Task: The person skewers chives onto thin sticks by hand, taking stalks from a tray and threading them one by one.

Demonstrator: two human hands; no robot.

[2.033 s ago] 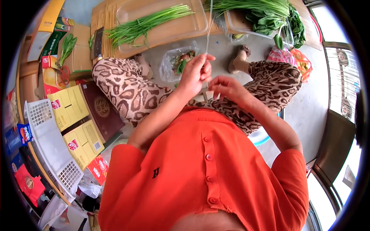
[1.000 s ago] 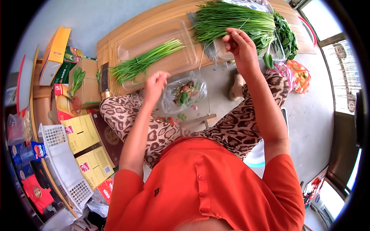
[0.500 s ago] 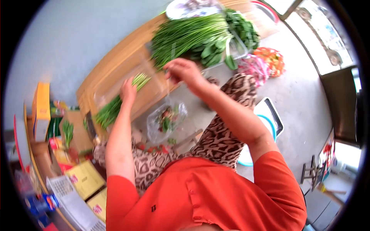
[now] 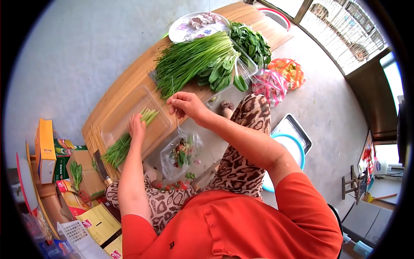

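Touching with left hand (image 4: 137,126): small chive bunch (image 4: 117,150), lying in clear tray (image 4: 156,128) left of mid-frame; curling over it near the pale ends, though cannot tell whether gripping or only resting.

Pinching with right hand (image 4: 185,105): thin strand or skewer (image 4: 173,85), held between thumb and fingertips near mid-frame, running up and down the picture; too fine to name the material.

Chive feel: probably light, limber and smooth, slippery if damp; likely to splay when lifted by one tip, to bruise when squeezed.

Chive hold: best taken softly just below the pale ends, toward the upper right of the bunch.

Strand hold: looks nearly weightless; best pinched clear of either tip.

Upper centre: large green bundle (image 4: 189,58) beside patterned plate (image 4: 179,30), with leafy greens (image 4: 250,43) to the right.

Obstacles: knife (image 4: 101,166) and loose sticks (image 4: 95,140) crowding the tray's lower-left end; plastic bag (image 4: 169,159) of scraps below the right hand; tray rim probably catching low fingers.
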